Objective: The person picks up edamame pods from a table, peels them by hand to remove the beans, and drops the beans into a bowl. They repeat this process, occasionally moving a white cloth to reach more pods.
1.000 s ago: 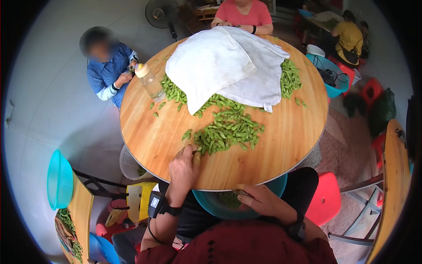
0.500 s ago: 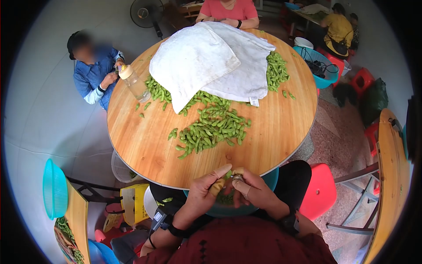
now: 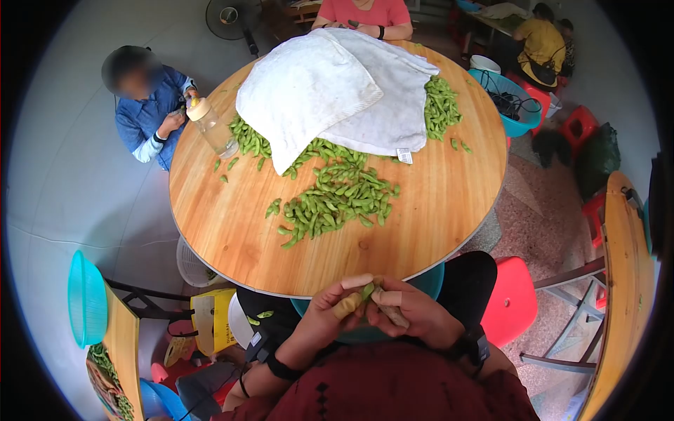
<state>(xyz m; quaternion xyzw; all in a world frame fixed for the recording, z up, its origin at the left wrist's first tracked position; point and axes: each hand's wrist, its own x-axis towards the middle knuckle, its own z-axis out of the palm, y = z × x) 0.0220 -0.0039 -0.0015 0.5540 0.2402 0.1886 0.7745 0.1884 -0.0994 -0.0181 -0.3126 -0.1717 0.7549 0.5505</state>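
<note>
My left hand (image 3: pixel 326 312) and my right hand (image 3: pixel 411 314) meet just below the near edge of the round wooden table (image 3: pixel 435 210). Both pinch one green soybean pod (image 3: pixel 367 291) between taped fingertips, over a teal basin (image 3: pixel 428 282) in my lap. A loose pile of green pods (image 3: pixel 333 200) lies on the table in front of me. More pods spread out from under a white cloth (image 3: pixel 337 91) that covers the far half.
A plastic bottle (image 3: pixel 210 126) stands at the table's left rim beside a person in blue. Another person in pink sits at the far side. A red stool (image 3: pixel 516 302) is at my right, a teal basin (image 3: pixel 516 105) with cables beyond, and another wooden table (image 3: pixel 628 281) at far right.
A second ago my left hand reached into the pod pile while my right rested at the basin. The left has since drawn back with a pod, and both hands now grip it together.
</note>
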